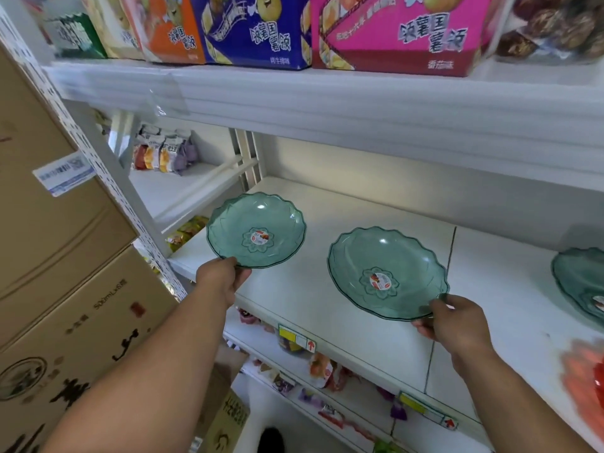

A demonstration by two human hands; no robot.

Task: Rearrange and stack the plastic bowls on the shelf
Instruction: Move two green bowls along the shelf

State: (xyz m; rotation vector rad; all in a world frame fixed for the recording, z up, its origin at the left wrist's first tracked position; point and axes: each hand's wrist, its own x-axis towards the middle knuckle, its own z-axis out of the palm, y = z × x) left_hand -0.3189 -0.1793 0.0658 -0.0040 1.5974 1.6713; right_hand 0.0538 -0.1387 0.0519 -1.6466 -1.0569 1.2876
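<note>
Two translucent green plastic bowls with scalloped rims and a round sticker in the middle are over the white shelf (327, 204). My left hand (222, 279) grips the near rim of the left bowl (256, 228), which is tilted and raised off the shelf. My right hand (452, 325) pinches the near right rim of the right bowl (387, 273), also tilted toward me. A third green bowl (580, 282) lies on the shelf at the far right, cut off by the frame edge.
Above is a shelf with colourful snack boxes (398, 31). Stacked cardboard cartons (58, 243) stand close on the left. Snack packets (163, 152) fill a side shelf, and more packets (323, 371) lie on the shelf below. Orange items (585, 380) are at the right edge.
</note>
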